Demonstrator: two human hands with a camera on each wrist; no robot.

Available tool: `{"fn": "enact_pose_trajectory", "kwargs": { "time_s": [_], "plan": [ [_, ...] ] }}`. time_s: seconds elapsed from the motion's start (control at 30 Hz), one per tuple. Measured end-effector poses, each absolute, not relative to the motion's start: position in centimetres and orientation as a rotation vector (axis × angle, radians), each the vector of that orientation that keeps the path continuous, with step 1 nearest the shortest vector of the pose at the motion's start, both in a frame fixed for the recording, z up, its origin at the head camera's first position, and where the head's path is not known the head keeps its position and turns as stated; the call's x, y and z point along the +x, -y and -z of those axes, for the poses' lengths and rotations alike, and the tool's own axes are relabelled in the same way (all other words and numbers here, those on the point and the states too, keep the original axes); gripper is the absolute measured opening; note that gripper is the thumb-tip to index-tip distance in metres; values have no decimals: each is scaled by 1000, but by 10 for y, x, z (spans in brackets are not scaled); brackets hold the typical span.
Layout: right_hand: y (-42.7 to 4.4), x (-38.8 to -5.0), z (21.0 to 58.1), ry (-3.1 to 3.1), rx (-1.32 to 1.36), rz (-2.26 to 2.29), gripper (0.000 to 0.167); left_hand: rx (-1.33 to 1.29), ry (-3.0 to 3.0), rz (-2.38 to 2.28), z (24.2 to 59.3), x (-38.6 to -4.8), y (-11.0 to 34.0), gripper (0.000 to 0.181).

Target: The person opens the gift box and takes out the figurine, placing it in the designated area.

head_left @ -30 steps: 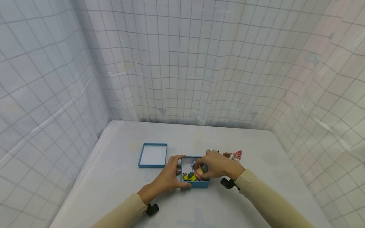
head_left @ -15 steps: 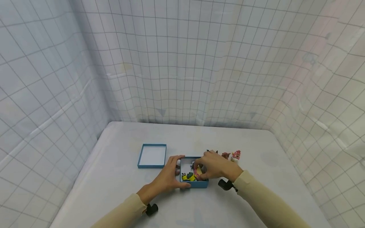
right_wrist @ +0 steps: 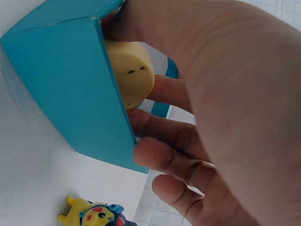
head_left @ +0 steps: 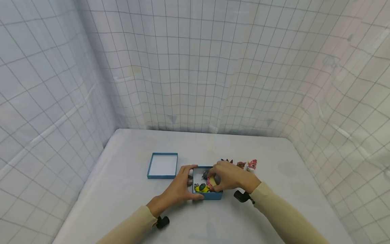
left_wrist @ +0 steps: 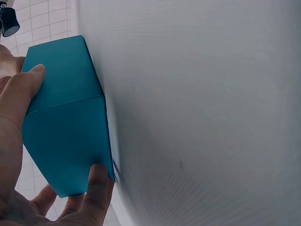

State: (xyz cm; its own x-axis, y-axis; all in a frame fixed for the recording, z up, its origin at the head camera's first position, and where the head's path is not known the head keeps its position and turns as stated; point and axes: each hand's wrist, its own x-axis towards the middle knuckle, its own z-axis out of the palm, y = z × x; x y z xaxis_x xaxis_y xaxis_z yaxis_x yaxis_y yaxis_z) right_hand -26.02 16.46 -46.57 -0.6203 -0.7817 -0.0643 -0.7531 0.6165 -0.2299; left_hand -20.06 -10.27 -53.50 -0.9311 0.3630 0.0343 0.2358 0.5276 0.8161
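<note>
A blue box [head_left: 213, 196] stands without a lid on the white table. My left hand [head_left: 178, 189] grips its left side, thumb on the near wall [left_wrist: 61, 75] and fingers along the left and far sides. Reaching into the box from the right, my right hand [head_left: 228, 176] holds a pink toy figurine with a round pale-yellow part [right_wrist: 134, 75] between thumb and fingers. A yellow toy figurine [head_left: 201, 188] lies at the box's near left. Beside the right fingertips, a dark grey toy figurine [head_left: 205, 175] is partly covered by the hand.
The shallow blue lid [head_left: 163, 177] lies inside-up to the left. Right of the box, behind my right hand, stand a brown figurine [head_left: 241, 165], a pink-and-white one [head_left: 252, 165] and a dark spiky one [head_left: 226, 160]. A yellow Pikachu figurine [right_wrist: 96, 214] is beside the box.
Inside the box, the dark grey figurine by the right fingertips has shifted or turned, so more of its dark surface shows. Both hands keep nearly the same place.
</note>
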Motion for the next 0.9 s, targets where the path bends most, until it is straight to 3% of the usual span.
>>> {"fn": "enact_pose_trajectory", "kwargs": {
  "time_s": [0.7, 0.9],
  "plan": [
    [-175, -259, 471, -2622, -1266, 574, 44, 538, -2610, -1375, 536, -202, 104, 120],
    [-177, -258, 471, -2609, -1278, 597, 55, 540, -2602, -1376, 535, -202, 104, 119]
  ]
}}
